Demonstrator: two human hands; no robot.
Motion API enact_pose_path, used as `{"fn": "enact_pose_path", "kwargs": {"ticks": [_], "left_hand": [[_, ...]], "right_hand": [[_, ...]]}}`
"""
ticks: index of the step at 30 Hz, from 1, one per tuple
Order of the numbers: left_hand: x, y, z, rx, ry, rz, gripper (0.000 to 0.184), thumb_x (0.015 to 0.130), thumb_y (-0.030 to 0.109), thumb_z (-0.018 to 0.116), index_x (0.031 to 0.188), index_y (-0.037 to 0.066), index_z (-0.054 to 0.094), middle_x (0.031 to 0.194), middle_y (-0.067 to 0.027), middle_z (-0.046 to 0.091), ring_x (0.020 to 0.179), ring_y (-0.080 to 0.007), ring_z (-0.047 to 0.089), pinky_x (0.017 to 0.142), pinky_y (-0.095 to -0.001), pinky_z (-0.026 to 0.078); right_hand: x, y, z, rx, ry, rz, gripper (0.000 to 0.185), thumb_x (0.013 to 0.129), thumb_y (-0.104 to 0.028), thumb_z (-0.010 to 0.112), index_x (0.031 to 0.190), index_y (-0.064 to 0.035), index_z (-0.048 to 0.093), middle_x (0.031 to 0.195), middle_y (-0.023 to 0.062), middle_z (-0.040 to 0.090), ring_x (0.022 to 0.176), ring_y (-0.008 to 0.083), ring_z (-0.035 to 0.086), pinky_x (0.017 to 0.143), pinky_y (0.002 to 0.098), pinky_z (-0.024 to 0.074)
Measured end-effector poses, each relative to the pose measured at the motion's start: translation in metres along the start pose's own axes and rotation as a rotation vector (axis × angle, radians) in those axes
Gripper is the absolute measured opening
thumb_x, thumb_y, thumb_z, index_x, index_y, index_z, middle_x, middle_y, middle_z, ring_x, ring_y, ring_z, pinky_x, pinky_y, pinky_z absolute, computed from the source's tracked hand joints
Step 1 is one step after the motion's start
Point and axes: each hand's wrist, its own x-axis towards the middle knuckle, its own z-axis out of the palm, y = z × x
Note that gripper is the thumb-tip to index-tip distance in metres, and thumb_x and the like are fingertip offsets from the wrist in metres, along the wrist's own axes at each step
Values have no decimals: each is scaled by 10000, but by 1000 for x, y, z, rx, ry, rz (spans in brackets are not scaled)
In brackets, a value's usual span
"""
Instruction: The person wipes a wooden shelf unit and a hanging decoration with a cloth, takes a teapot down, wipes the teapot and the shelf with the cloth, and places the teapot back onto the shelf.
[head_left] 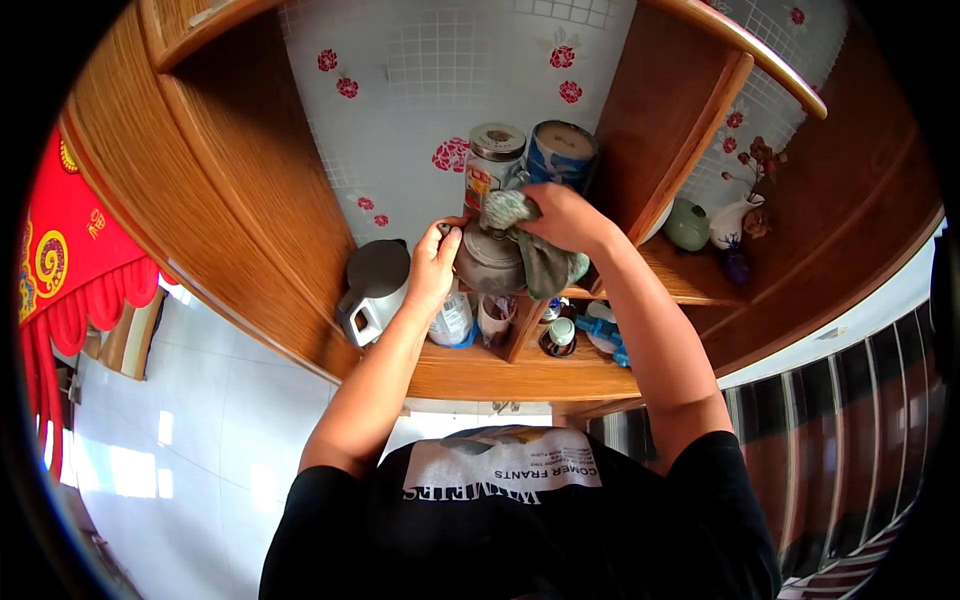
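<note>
A dark grey teapot (489, 265) with a rounded body is held up in front of the cabinet shelves. My left hand (435, 262) is closed on its left side, where the handle seems to be; the fingers partly cover that part. My right hand (568, 216) grips a crumpled grey-green cloth (550, 268), which lies against the teapot's right side and hangs down beside it. Just behind the teapot stand a jar (497, 143) with a metal lid and a blue tin (562, 152).
A white kettle with a dark lid (378, 270) stands at the left. Lower down are a clear container (453, 322), a cup (495, 318) and a small lidded jar (560, 334). On the right shelf sit a green pot (686, 226) and a white vase (733, 222). A wooden divider (668, 130) rises at right.
</note>
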Motion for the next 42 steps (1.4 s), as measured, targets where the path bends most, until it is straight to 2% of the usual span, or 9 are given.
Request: {"fn": "enact_pose_path", "kwargs": {"ticks": [10,15,16,18,22,23,30,37,42], "left_hand": [[-2,6,3,278,112,70,255,886,156,493,1082,2,546,977,-94,626,884,-165,565,797,-273,422],[2,10,2,279,72,1,217,877,98,462,1047,1,556,936,-93,630,869,-159,564,794,-268,424],[0,8,0,307,65,8,215,878,93,460,1047,2,557,933,-87,628,864,-149,561,790,-265,424],[1,2,0,-18,39,-61,203,891,79,455,1046,1,560,927,-58,616,854,-116,543,776,-252,430],[2,9,-4,183,-3,-79,202,886,65,455,1047,-4,557,912,-62,619,827,-121,547,755,-247,433],[2,11,-1,187,24,-38,202,874,56,463,1042,-6,556,897,-66,621,815,-125,551,746,-249,436],[3,3,-6,213,2,-51,195,881,68,457,1032,-9,554,871,-71,615,785,-118,544,715,-248,437],[7,6,-7,377,-9,49,193,890,124,486,1009,-12,554,851,-79,621,751,-131,555,702,-255,443],[5,6,-1,314,43,55,187,888,128,495,996,-7,566,844,-78,624,751,-129,555,712,-260,441]], "right_hand": [[66,-36,-9,-356,-548,-409,425,649,-113,694,1051,-36,579,1015,141,602,935,300,566,811,352,450],[57,-45,-10,-448,-478,-338,400,628,11,616,1024,-47,600,1007,137,598,967,295,553,851,347,444],[55,-46,-1,-525,-425,-500,417,602,59,577,1001,-54,614,1013,133,593,980,295,548,860,351,441],[44,-57,5,-427,-578,-643,422,593,68,576,995,-56,615,1034,130,585,996,296,540,871,346,435],[54,-45,-4,-439,-525,-636,414,606,62,578,1001,-57,612,1040,121,586,1004,297,539,868,342,437],[56,-49,-9,-477,-507,-413,415,614,56,577,1008,-66,614,1028,119,594,1000,293,545,855,352,441],[51,-60,2,-592,-657,-573,429,620,63,561,1023,-76,609,1040,115,583,1004,299,536,863,363,434],[68,-40,-7,-513,-502,-264,465,630,26,614,1078,-96,579,1009,131,604,955,318,562,828,370,448],[48,-17,-4,-468,-325,-329,460,643,12,618,1094,-68,568,991,170,601,945,338,561,826,386,448]]}}
